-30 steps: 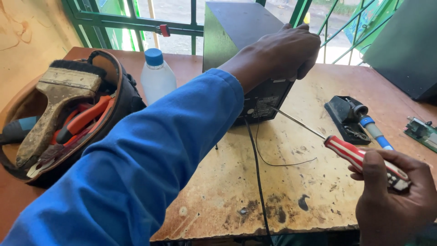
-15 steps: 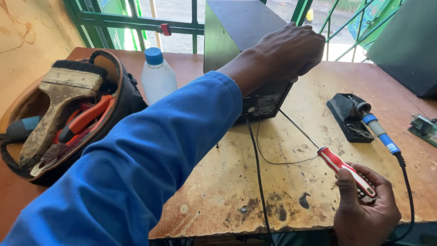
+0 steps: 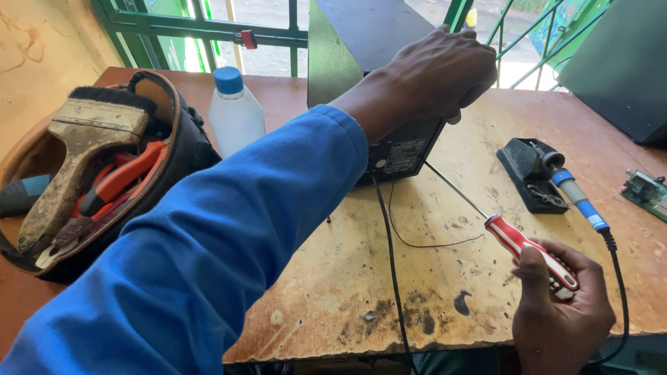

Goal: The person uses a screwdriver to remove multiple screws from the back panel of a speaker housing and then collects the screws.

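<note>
My left hand [image 3: 434, 76], in a blue sleeve, grips the top right edge of a dark metal box [image 3: 368, 62] standing upright on the worn wooden table [image 3: 333, 292]. At the table's front right, my right hand [image 3: 559, 312] holds a red-and-white-handled screwdriver [image 3: 531, 251]. Its thin shaft points up-left toward the lower right side of the box. A black cable [image 3: 389, 257] runs from the box's base toward the front edge.
A round tool bag [image 3: 97, 173] at the left holds a paintbrush, orange-handled pliers and other tools. A clear bottle with a blue cap [image 3: 234, 114] stands behind it. A soldering iron in its black stand [image 3: 549, 177] and a small circuit board [image 3: 646, 191] lie at the right.
My right hand with the screwdriver has drawn back toward the front edge and lowered. The view has shifted slightly; my left hand stays on the box.
</note>
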